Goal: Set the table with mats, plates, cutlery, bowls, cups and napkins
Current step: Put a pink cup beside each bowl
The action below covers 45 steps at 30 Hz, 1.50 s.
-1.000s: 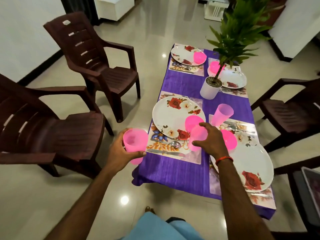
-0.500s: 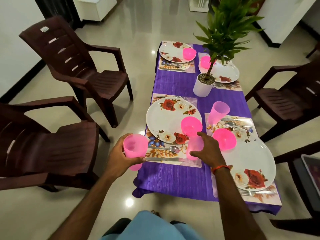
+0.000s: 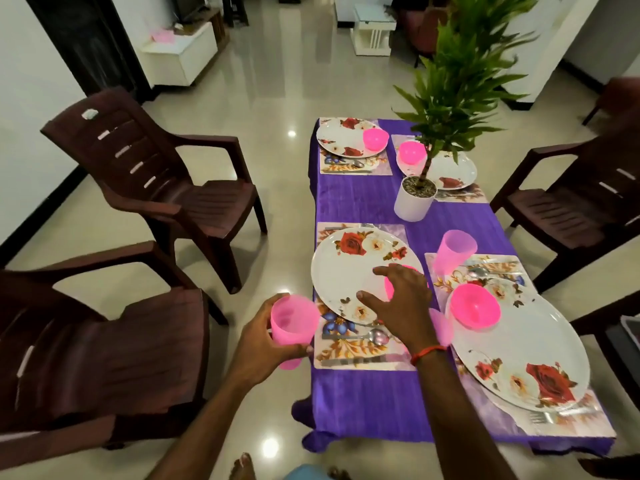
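Head cam is the only view here. The left hand (image 3: 263, 344) has its grip wrapped round a pink cup (image 3: 292, 325), held upright just off the near-left edge of the surface (image 3: 363, 403), so it's mostly over the floor (image 3: 277, 188) and not on the purple cloth (image 3: 349, 206). The right hand (image 3: 401, 299) is out over the near-left plate (image 3: 346, 271) with fingers spread and loose. Its grip is open, with nothing in it that I can see. A pink bowl (image 3: 389, 289) is mostly hidden under that palm, and I can't tell if the hand touches it. A blurry cup (image 3: 441, 327) sits just beside the wrist, between the two near plates.

Progress, as I read it: all four places have a mat, a floral plate and a bowl on the plate. Cutlery is out too — a spoon (image 3: 377, 336) on the near-left mat (image 3: 346, 355), a fork (image 3: 540, 417) by the near-right plate (image 3: 519, 358), and something metal by the far plates that's too small to make out. A standing cup (image 3: 453, 251) is at the top corner of the near-right mat (image 3: 498, 263). So both near places seem to have cups, and the far two show none. The held cup probably goes to one of them, which would leave one more to fetch. Napkins — none anywhere I can see, so that's still to do. The white plant pot (image 3: 414, 199) stands mid-surface, so a reach to the far end has to get past its leaves.
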Tool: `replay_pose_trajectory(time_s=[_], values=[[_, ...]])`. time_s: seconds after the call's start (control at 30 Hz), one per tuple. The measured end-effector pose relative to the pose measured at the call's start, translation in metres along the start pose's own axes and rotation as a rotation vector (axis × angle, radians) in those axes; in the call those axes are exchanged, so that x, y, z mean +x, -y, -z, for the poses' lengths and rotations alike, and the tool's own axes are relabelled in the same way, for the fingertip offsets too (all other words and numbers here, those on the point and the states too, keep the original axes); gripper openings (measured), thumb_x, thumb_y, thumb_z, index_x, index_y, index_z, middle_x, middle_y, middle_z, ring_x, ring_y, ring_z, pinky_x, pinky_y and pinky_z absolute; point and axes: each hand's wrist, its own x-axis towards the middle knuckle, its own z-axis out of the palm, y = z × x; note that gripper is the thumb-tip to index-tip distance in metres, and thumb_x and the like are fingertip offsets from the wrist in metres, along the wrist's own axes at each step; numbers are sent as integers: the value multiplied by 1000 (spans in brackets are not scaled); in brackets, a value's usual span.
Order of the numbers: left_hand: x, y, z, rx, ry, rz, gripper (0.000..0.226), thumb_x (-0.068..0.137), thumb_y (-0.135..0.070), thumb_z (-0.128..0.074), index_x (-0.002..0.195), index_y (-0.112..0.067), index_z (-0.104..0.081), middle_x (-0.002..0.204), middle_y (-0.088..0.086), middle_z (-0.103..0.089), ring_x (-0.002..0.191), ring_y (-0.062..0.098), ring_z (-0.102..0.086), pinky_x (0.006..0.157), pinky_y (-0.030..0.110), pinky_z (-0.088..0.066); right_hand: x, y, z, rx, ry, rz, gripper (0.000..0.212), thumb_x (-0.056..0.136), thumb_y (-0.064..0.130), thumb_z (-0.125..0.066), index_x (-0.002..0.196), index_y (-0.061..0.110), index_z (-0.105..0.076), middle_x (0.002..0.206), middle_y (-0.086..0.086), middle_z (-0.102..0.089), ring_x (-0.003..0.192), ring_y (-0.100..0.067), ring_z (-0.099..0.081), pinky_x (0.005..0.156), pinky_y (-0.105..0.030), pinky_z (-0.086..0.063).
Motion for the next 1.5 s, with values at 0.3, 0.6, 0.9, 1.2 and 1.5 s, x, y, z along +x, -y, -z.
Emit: replay_pose_trajectory(time_s=[0.3, 0.6, 0.9, 1.2, 1.5], values=[[38, 18, 90, 9, 27, -75, 99, 55, -25, -102, 139, -36, -51, 126, -19, -61, 112, 11, -63, 80, 17, -58, -6, 156, -81, 92, 326, 154, 82, 65, 75, -77, 135, 40, -53, 141, 15, -52, 125, -9, -41, 103, -35, -37], [59, 41, 140, 9, 31, -92, 101, 47, -43, -101, 136, -38, -52, 127, -18, -64, 116, 12, -64, 94, 34, -60, -8, 215, -132, 108, 343, 86, 102, 69, 60, -84, 153, 32, -33, 145, 6, -49, 121, -10, -45, 99, -28, -47], [91, 39, 141, 20, 126, -80, 94, 55, -38, -99, 134, -37, -49, 120, -26, -60, 111, 7, -62, 85, 23, -60, 23, 205, -138, 190, 324, -23, 105, 63, 59, -88, 150, 40, -31, 136, 5, -55, 118, -14, -52, 94, -32, -55], [183, 28, 149, 33, 163, -51, 94, 56, -36, -99, 134, -35, -49, 123, -17, -63, 113, 12, -64, 86, 26, -61, 115, 201, -154, 280, 342, -26, 103, 67, 53, -89, 151, 38, -31, 133, 6, -54, 117, -13, -52, 93, -28, -52], [259, 15, 148, 110, 205, -42, 95, 56, -36, -99, 135, -34, -46, 125, -15, -60, 113, 15, -62, 84, 22, -59, 187, 188, -164, 294, 340, -34, 102, 68, 56, -87, 150, 39, -31, 138, 3, -55, 119, -17, -53, 97, -35, -54]])
